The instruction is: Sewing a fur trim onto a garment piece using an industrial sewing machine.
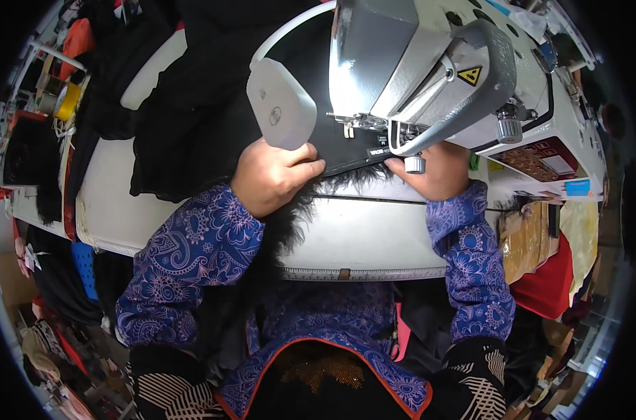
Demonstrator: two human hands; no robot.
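A black garment [192, 133] with dark furry trim [298, 220] along its near edge lies across the sewing machine bed. My left hand [276, 175] is closed on that edge, thumb and forefinger together, below the grey lamp head [281, 105]. Close to the needle area of the white sewing machine [374, 63], my right hand [437, 171] grips the garment's edge with the thumb in sight. Its other fingers are partly hidden behind the machine's grey guard [482, 84]. Between my hands, near the right thumb, a small black label [378, 152] lies on the cloth.
A measuring tape strip [374, 274] runs along the front edge of the white table [353, 234]. The machine's control panel [545, 159] is at the right, above a taped brown package [524, 234] and red cloth [545, 283]. Yellow tape [67, 101] sits far left.
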